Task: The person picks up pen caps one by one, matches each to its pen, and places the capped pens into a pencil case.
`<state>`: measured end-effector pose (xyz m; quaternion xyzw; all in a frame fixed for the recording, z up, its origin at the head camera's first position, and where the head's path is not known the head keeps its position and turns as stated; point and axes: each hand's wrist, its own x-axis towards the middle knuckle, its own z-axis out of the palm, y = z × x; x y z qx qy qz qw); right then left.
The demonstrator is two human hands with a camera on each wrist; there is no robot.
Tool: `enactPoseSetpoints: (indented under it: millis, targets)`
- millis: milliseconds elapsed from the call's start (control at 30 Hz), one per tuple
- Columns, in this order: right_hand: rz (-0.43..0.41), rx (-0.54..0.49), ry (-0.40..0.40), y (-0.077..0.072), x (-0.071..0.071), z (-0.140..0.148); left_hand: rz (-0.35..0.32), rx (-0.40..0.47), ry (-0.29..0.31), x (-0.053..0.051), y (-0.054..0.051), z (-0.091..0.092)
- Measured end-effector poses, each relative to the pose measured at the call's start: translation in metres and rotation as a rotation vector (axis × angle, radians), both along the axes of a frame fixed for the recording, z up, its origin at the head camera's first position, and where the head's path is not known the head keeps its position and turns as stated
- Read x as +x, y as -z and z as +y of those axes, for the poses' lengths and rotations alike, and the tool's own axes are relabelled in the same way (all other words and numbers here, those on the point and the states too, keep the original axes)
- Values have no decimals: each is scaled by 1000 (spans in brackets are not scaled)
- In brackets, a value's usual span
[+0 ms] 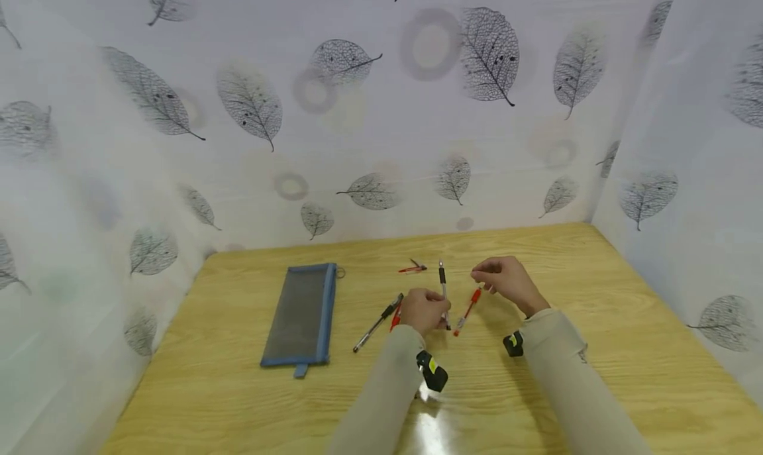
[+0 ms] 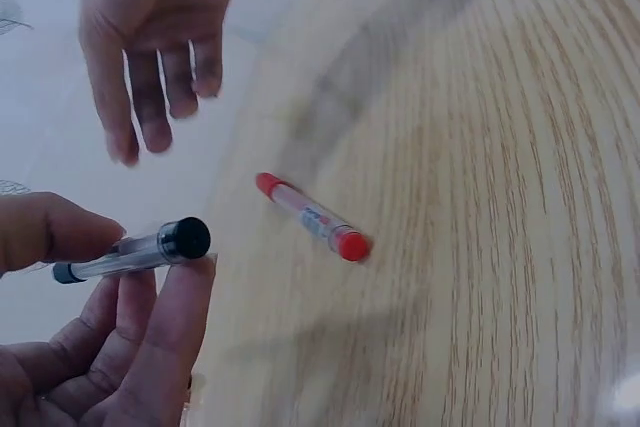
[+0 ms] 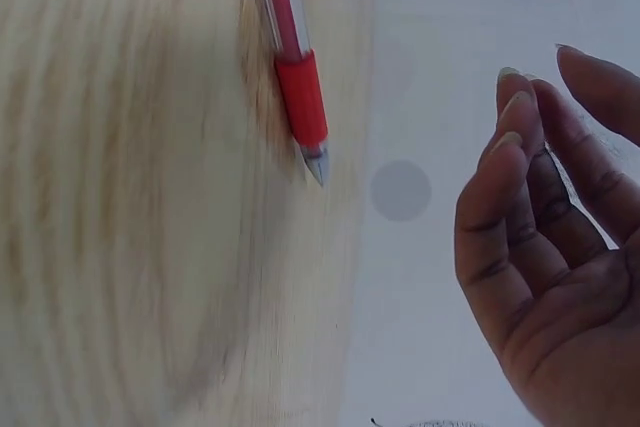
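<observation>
My left hand [image 1: 424, 310] pinches a clear-barrelled pen with a black grip [image 1: 442, 275] between thumb and fingers. Its bare tip points away from me, and its black end [image 2: 186, 238] shows close up in the left wrist view. To the right of it a red pen [image 1: 467, 312] lies on the table, tip uncovered, with its red grip [image 3: 301, 102] plain in the right wrist view. Just beyond that pen hovers my right hand [image 1: 508, 281], fingers loosely bent, thumb apart from them and nothing held.
A capped black pen [image 1: 372, 329] lies left of my left hand, beside a red pen [image 1: 396, 318] partly hidden by it. Small red and black pieces [image 1: 412, 268] lie farther back. A blue-edged mesh pouch [image 1: 298, 316] is on the left. A leaf-patterned curtain [image 1: 369, 137] surrounds the table.
</observation>
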<state>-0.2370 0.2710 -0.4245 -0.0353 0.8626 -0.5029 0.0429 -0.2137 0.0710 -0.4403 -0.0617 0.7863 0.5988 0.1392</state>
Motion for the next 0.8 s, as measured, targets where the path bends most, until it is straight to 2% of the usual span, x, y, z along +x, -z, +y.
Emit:
enactPoseSetpoints:
  millis: [133, 433, 633, 800]
  targets:
    - [5, 38, -20, 3, -18, -11, -11, 72, 7, 6, -5, -8]
    - [18, 138, -67, 10, -50, -38, 19, 183, 23, 22, -14, -26]
    - [-17, 174, -107, 15, -66, -57, 30, 225, 37, 32, -17, -36]
    - [22, 264, -134, 23, -77, -70, 37, 229, 33, 38, -18, -43]
